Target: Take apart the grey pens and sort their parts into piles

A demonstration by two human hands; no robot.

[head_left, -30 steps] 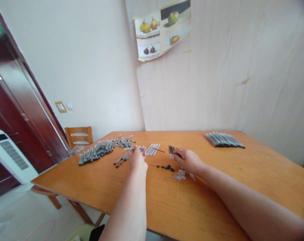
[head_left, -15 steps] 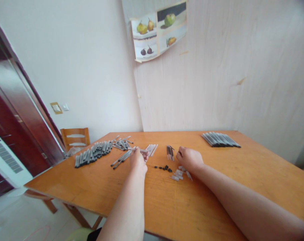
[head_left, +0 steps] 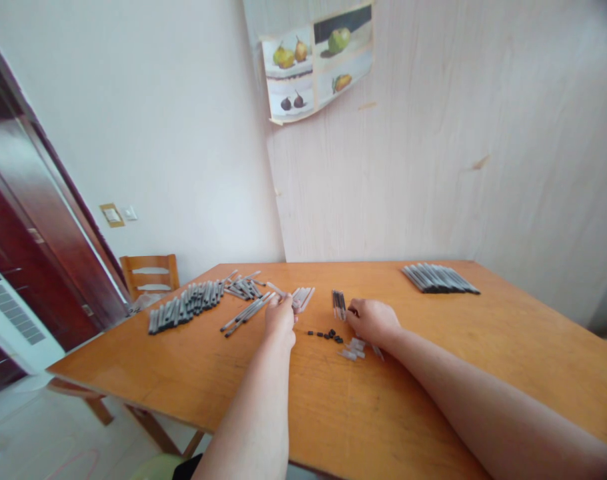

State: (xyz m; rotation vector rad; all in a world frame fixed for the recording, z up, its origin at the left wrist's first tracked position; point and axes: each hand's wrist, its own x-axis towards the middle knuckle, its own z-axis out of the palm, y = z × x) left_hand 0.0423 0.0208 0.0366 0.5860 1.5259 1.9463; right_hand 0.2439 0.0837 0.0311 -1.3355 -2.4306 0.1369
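Left of the middle of the table, my left hand (head_left: 282,313) is closed round a clear pen barrel (head_left: 276,289), which sticks out up and to the left past the fingers. Just beyond that hand lies a row of clear pen barrels (head_left: 305,298). My right hand (head_left: 373,319) is palm down with its fingers curled together, the fingertips at the near end of a small row of dark pen refills (head_left: 338,303). What is between those fingertips is hidden. Small black plugs (head_left: 332,333) and clear pen caps (head_left: 353,349) lie between the hands, nearer to me.
Grey pens with black ends (head_left: 188,305) form a long row at the left. A looser pile of pens (head_left: 244,287) and a few more pens (head_left: 246,315) lie beside it. Another pen row (head_left: 440,279) sits at the back right of the wooden table (head_left: 483,347). A chair (head_left: 150,272) stands behind.
My right hand has moved slightly left, its fingertips now against the refills; the refill that stuck out askew no longer shows. The barrel in my left hand has turned to a steeper slant.
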